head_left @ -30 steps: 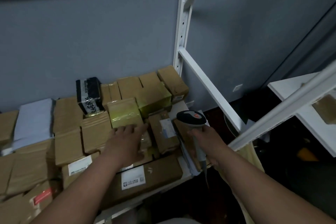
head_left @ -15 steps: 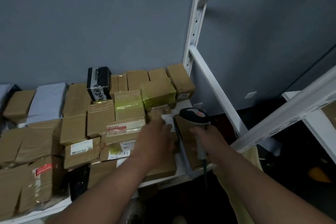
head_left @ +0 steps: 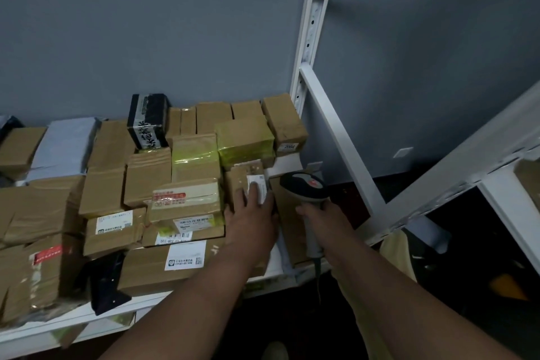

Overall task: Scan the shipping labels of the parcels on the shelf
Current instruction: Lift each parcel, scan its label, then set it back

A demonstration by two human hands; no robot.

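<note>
Near the middle of the frame, the left hand (head_left: 253, 215) lies flat on a small brown parcel (head_left: 240, 184), its fingers (head_left: 254, 189) straight and close together, the tips resting on the edge of the white shipping label (head_left: 261, 187) stuck to the parcel's top. The fingers press down without curling round anything. Just to the right, the right hand (head_left: 323, 213) grips the handle of a barcode scanner (head_left: 305, 188), fingers wrapped tightly round the pale shaft. The scanner's dark head, with a red patch on top, sits above the fist and faces toward the upper left, close to the label and just beside the left fingertips. A thin cable hangs from the bottom of the handle.

A flat brown box (head_left: 287, 213) lies between the two hands, under the scanner. The rest of the parcels (head_left: 146, 175) fill the white shelf (head_left: 87, 315) across the left and centre of the frame: brown cartons packed side by side, two wrapped in yellow-green tape, a black-and-white box (head_left: 147, 119) standing at the back, and a pale grey mail bag (head_left: 62, 146) toward the left edge. Several front parcels show white labels facing up. A white shelf post (head_left: 311, 23) rises in the upper right against a grey wall (head_left: 146, 23).
</note>
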